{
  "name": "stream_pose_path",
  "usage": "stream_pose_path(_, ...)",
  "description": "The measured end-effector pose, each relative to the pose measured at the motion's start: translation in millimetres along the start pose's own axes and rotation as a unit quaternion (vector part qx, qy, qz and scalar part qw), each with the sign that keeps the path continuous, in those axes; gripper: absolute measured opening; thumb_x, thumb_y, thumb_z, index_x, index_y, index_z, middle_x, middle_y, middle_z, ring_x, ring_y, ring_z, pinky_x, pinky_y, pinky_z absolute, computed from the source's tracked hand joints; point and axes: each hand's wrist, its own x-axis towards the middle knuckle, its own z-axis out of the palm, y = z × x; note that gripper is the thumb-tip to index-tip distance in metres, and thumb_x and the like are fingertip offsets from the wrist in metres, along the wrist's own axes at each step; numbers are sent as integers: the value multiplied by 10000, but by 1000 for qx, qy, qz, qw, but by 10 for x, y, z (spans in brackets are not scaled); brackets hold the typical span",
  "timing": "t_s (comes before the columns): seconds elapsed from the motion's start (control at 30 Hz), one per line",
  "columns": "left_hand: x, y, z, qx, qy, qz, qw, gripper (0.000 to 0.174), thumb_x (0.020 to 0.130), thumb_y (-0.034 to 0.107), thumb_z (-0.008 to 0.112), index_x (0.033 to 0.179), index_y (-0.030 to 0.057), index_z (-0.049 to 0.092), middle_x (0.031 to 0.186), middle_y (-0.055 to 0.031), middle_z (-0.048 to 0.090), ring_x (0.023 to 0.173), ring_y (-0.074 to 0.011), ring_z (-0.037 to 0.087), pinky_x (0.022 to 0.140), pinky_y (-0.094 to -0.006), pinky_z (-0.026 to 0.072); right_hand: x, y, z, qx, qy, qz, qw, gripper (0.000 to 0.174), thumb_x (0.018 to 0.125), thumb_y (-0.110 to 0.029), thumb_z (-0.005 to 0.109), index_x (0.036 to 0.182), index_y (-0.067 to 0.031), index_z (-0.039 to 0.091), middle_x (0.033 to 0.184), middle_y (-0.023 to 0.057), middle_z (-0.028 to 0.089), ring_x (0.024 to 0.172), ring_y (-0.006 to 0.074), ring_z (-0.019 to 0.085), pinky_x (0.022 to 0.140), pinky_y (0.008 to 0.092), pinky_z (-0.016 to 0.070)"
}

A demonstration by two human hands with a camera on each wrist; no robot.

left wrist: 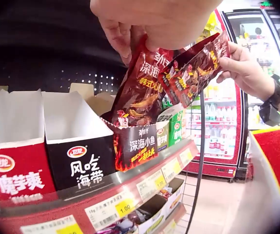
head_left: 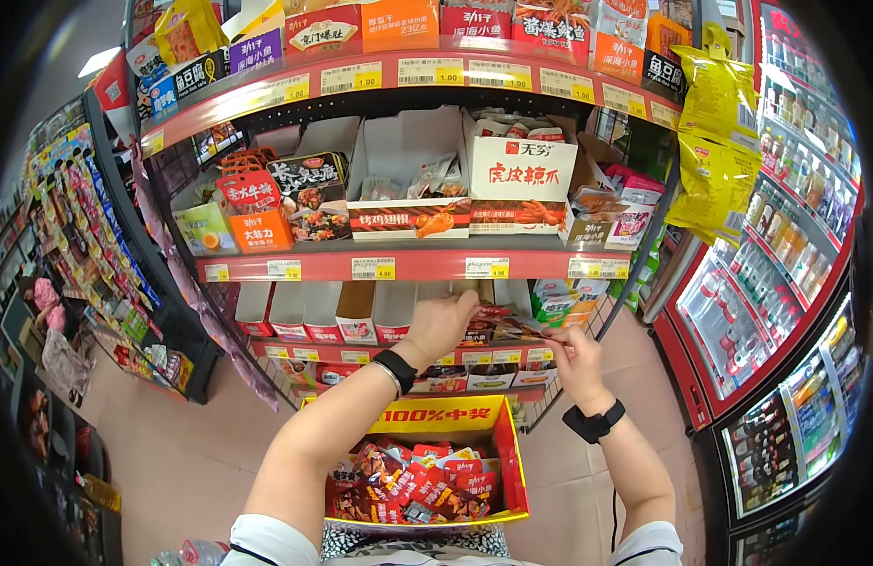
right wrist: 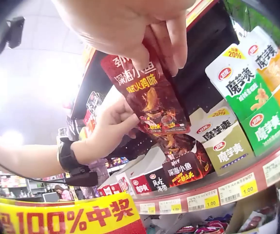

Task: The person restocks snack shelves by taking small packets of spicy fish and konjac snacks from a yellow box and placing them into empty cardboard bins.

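Observation:
In the left wrist view, my left hand [left wrist: 152, 22] grips the top of a dark red snack packet [left wrist: 142, 92]. That packet's lower end stands in a small dark display box [left wrist: 139, 141] on the shelf. My right hand [head_left: 576, 363] is to the right of it and pinches dark red packets [left wrist: 193, 70] at their edge. Seen from the right wrist, a dark red packet with a fish picture [right wrist: 152, 102] hangs from the right fingers. It overlaps the display box's packets there, with the left hand [right wrist: 110, 124] behind it.
A yellow and red carton [head_left: 446, 413] full of red packets sits before my body. Left of the display box are white-walled boxes [left wrist: 76, 117]; green packets [right wrist: 247, 92] stand to the right. The red shelf edge [head_left: 417, 267] runs above my hands. Drinks coolers [head_left: 738, 321] line the right side.

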Motion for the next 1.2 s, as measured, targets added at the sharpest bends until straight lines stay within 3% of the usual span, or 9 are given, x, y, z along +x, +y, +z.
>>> stream_pose_path(0.2,-66,44,-268,-61,54,15,997,118,827,156,630,839,103,526,694,-85,614,626,-286,607,523,-382,462,-12,-163,-143,20,-6,55,998,91,804,-12,646,833,0,561,808,125,664,729,227,666,628,289,511)
stream_pose_path(0.33,-99,63,-728,-122,59,-38,990,138,813,179,659,803,90,554,674,-101,608,615,-299,607,516,-384,457,-17,-278,-305,87,-1,108,990,90,838,-9,624,825,5,535,775,67,641,737,97,613,656,240,488)
stream_pose_path(0.47,-267,-71,-1157,-209,4,-131,969,171,825,109,681,789,-2,555,656,-57,594,587,-80,562,522,-252,447,13,-532,-473,200,-2,147,969,127,869,-30,602,821,-47,485,765,-6,574,662,39,516,597,188,415)
stream_pose_path(0.6,-501,-169,-1530,-237,-106,-209,943,154,850,72,647,790,-2,526,643,-27,591,581,-45,531,496,-216,407,-8,-705,-475,237,-45,161,957,139,888,-74,593,813,-58,478,745,-18,560,617,8,459,554,155,356)
stream_pose_path(0.67,-625,-166,-1654,-229,-150,-243,931,173,837,91,666,781,4,528,613,-30,581,557,-47,507,488,-220,392,-52,-717,-456,236,-90,165,953,136,891,-84,595,817,-48,486,736,-37,543,618,17,454,551,168,356)
stream_pose_path(0.8,-924,-258,-1676,-115,-274,-185,937,264,765,270,712,760,53,561,636,-111,592,592,-285,584,534,-364,432,-95,-808,-244,237,-130,158,950,167,871,-94,624,782,-29,498,688,-32,523,589,41,440,536,200,359)
stream_pose_path(0.87,-1034,-263,-1662,-113,-332,-162,922,291,764,308,706,757,59,557,659,-118,596,633,-310,588,555,-391,439,-128,-785,-179,128,-229,63,963,198,843,-103,656,753,-8,507,638,7,495,553,79,437,514,233,363)
stream_pose_path(1.0,-1284,-332,-1554,-116,-433,-105,888,313,751,318,720,759,61,542,645,-112,579,620,-306,579,561,-382,429,-73,-1052,-92,67,-380,22,922,231,798,-170,690,744,-29,514,588,129,502,519,268,524,491,351,404)
stream_pose_path(1.2,-1437,-309,-1411,-99,-489,-79,863,301,747,323,717,795,61,576,699,-112,613,693,-307,604,607,-390,450,-119,-1094,30,31,-504,-83,859,230,832,-252,634,801,-74,493,603,135,543,617,340,579,527,420,430)
